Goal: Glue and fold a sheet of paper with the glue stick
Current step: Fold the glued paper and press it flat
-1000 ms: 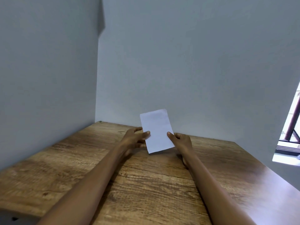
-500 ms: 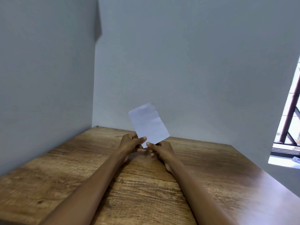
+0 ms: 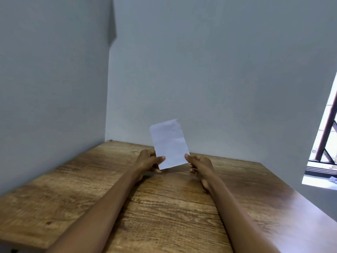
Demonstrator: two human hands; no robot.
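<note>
Holding a small white sheet of paper [image 3: 169,144] upright above the far part of the wooden surface [image 3: 164,212], both hands work at its lower corners. The left hand [image 3: 148,161] pinches the lower left corner, its thumb laid across the front face and its fingers curled behind the sheet. The right hand [image 3: 199,165] grips the lower right corner in the same way, thumb tip on the front edge and the other fingers folded in under the palm. The paper stands tilted a little to the left, its top edge slightly ragged, and its face shows faint creases; whether it is folded double cannot be told from this view. Its bottom edge hangs clear of the surface, between the two hands. Both forearms reach forward from the near edge, bare, and lie low over the wood grain. Grey walls [image 3: 218,70] meet in a corner behind the surface, and a window with a dark frame [image 3: 326,128] opens at the right.
</note>
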